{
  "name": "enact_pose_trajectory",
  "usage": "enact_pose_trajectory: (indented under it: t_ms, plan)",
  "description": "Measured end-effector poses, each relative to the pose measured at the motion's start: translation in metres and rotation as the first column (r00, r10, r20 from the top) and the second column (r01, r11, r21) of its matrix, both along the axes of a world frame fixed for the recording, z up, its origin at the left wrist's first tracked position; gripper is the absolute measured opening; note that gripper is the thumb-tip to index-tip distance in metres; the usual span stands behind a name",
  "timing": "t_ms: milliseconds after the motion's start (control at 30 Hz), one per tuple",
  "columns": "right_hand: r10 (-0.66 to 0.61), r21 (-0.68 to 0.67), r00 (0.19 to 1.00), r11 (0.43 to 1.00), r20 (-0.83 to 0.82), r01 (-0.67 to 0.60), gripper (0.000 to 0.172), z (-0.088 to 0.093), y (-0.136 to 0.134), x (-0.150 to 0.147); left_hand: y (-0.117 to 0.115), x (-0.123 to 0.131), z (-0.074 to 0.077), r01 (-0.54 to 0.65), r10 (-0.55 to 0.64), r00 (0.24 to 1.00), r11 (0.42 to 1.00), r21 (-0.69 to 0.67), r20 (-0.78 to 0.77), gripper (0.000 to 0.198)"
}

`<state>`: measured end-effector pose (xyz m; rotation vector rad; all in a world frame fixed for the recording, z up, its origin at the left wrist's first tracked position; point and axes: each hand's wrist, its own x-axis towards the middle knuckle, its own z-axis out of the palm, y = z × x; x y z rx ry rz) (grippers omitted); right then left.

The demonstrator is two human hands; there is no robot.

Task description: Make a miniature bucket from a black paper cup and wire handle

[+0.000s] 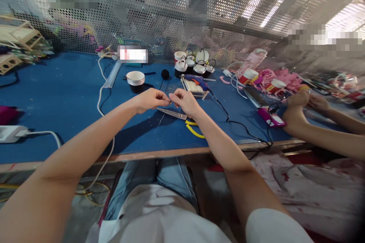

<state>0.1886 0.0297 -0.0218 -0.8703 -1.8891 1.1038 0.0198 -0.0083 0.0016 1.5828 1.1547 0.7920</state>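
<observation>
My left hand [150, 99] and my right hand [186, 102] meet fingertip to fingertip above the blue table [65, 98]. Both are closed in a pinch on something very small and dark between them; I cannot make out what it is. Just below the hands lie scissors [182, 118] with yellow handles, blades pointing left. A black-and-white cup [135, 81] stands behind my left hand, and a black pom-pom [165, 74] lies beyond it.
A glue gun [196, 81] rests on a bundle of white sticks, its black cord trailing off the front edge. Several finished cups [194, 64] stand at the back. Another person's hands [302, 104] work at the right by a pink phone [270, 117]. A white power strip [11, 133] lies left.
</observation>
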Motion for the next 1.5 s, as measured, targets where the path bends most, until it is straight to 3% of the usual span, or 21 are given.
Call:
enact_pose_trajectory:
  t_ms: [167, 300, 533, 933, 1133, 1367, 1500]
  plan:
    - [-0.036, 0.063, 0.999, 0.997, 0.021, 0.034, 0.039, -0.0002, -0.0019, -0.0016, 0.0006, 0.0022, -0.004, -0.06, 0.063, 0.997, 0.996, 0.066, -0.038, 0.018]
    - [-0.061, 0.051, 0.998, 0.997, 0.016, 0.06, 0.04, -0.0025, -0.0027, -0.0034, 0.0009, 0.0039, -0.0071, -0.053, 0.054, 0.999, 0.998, 0.042, -0.009, 0.02]
    - [0.141, -0.121, 0.98, 0.98, -0.138, -0.158, 0.036, -0.0031, 0.0004, -0.001, -0.001, 0.0037, -0.003, -0.014, 0.017, 0.998, 0.998, -0.058, 0.066, 0.016]
    - [-0.048, -0.046, 0.997, 0.998, -0.054, 0.045, 0.042, -0.0049, -0.0009, -0.0045, 0.0025, 0.0037, -0.0096, -0.043, 0.048, 0.998, 0.991, 0.126, -0.033, 0.018]
    - [0.109, -0.188, 0.983, 0.973, -0.147, -0.136, 0.04, -0.0032, 0.0008, -0.0018, 0.001, 0.0027, -0.0071, -0.054, 0.053, 0.999, 0.998, 0.037, 0.01, 0.016]
    - [0.055, -0.026, 0.998, 0.998, -0.041, -0.056, 0.036, -0.0016, 0.0006, 0.0005, 0.0028, 0.0016, -0.0065, -0.048, 0.048, 0.999, 0.999, 0.016, -0.01, 0.02]
    - [0.016, -0.018, 0.999, 1.0, -0.031, -0.017, 0.039, -0.0031, 0.0, -0.0017, 0.0002, 0.0043, -0.0034, -0.047, 0.047, 0.999, 0.999, 0.023, -0.019, 0.016]
